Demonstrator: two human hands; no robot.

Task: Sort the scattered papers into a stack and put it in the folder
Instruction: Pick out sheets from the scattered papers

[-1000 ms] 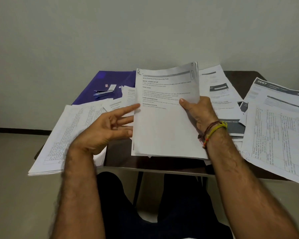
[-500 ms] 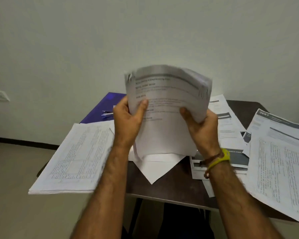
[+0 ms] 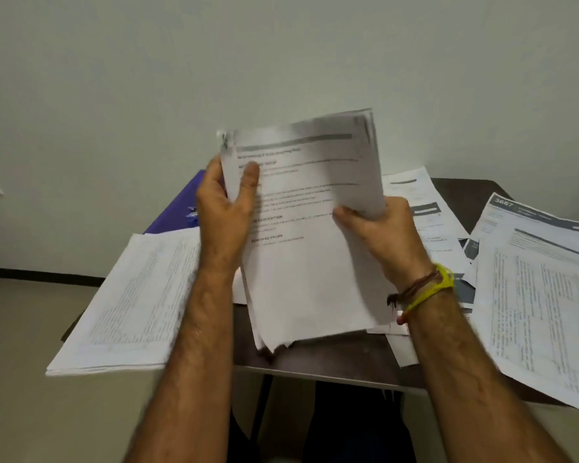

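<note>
Lighting: even, diffuse, moderate brightness; source not visible. Wall (image 3: pixel 281 61) reads flat grey-green, no hotspots. No hard shadows; soft dark zone under table edge (image 3: pixel 331 369). No glare on paper. Motion blur evident on held stack (image 3: pixel 308 262), esp. top edge and lower corners; printed txt smeared, headings only partly legible. Left pile (image 3: pixel 131 295) soft, table lines blurred. Right sheet (image 3: pixel 542 295) somewhat sharper. Wide-angle distortion: forearms stretched twd bottom edge. Compression softness throughout.

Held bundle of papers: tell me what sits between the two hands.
In the head view, only the held bundle spans from left hand to right hand; each hand grips one side edge.
</note>
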